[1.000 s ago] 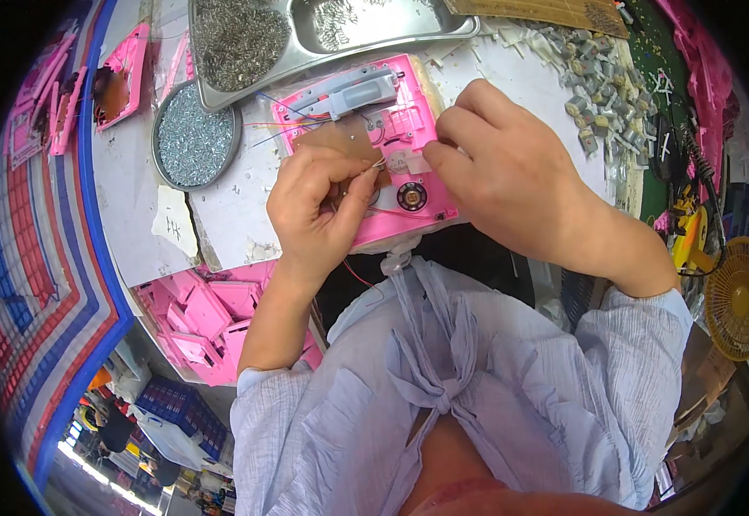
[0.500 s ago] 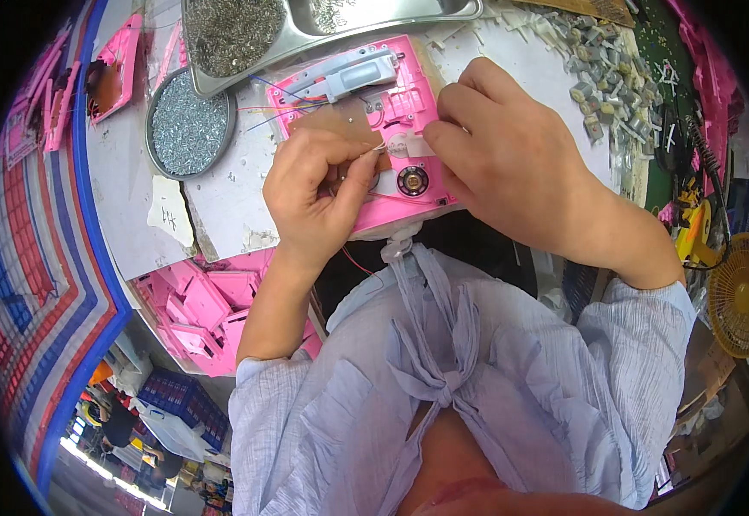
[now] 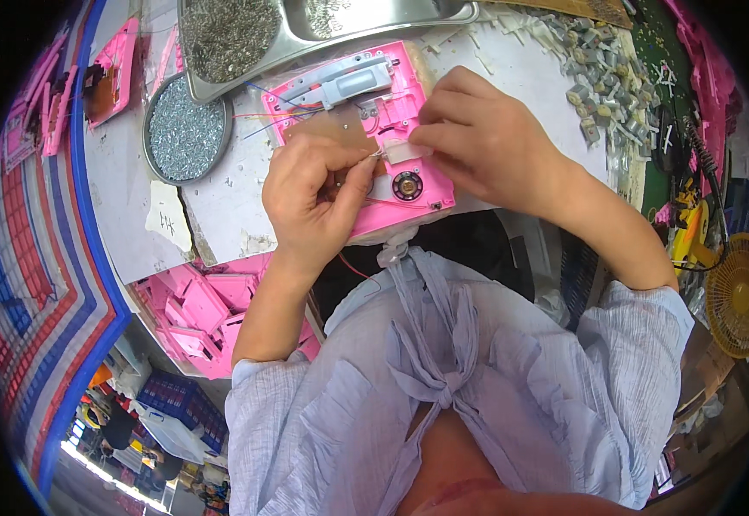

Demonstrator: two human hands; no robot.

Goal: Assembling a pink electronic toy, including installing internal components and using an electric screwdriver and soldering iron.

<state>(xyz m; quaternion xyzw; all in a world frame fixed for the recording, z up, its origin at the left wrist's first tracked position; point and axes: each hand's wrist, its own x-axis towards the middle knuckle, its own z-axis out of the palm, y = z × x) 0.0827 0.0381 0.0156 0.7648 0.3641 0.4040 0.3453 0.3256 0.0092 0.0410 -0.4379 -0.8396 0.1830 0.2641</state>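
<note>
A pink plastic housing lies on the table before me, with a grey battery-like module, a brown circuit board and a small round speaker in it. Over the board, my left hand pinches thin pale wires between thumb and forefinger. From the right, my right hand has its fingertips closed at a whitish strip, perhaps tape, above the speaker. Its grip on the strip is partly hidden by the fingers.
A round dish of screws stands left of the housing. Behind it is a metal tray with small metal parts. Small grey-and-white parts are heaped at the back right. Pink shells fill a container below the table's left front edge.
My right hand has moved a little left and lower, and its fingers have come closer together at the strip. The housing has shifted slightly. My left hand keeps its pinch.
</note>
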